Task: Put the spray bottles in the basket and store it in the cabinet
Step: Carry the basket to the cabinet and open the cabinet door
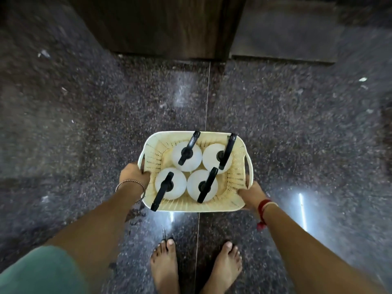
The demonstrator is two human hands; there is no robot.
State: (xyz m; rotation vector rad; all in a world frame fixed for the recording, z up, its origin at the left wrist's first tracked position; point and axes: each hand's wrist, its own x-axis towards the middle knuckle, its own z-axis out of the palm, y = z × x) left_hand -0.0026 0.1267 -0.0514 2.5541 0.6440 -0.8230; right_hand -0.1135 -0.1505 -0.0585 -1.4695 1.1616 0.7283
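**Mia:** Where is the basket (233, 205) now?

**Sam:** It is in the middle of the frame, a bit below center. The left hand (133, 175) is closed tight on the basket's left rim. The right hand (251, 193) is closed tight on its right rim, near the corner closest to the person. All four spray bottles (186, 156) stand inside it, packed close and touching. I think it is held up over the dark floor (297, 124), but I cannot be sure it is off the ground.

**Mia:** And the cabinet (161, 24)?

**Sam:** That is the brown wood at the top of the frame. I cannot tell if its door is open.

**Mia:** What could go wrong?

**Sam:** The basket could tip if one hand slips. Then the bottles could tumble out, right by the bare feet (164, 264) at the bottom. The black sprayer (162, 190) at the lower left sticks out over the rim. It could bump the cabinet edge on the way in. And if the door is shut, no hand is free to open it.

**Mia:** Any words or labels to read?

**Sam:** None. The bottles look plain white from above, and the basket has no writing I can see.
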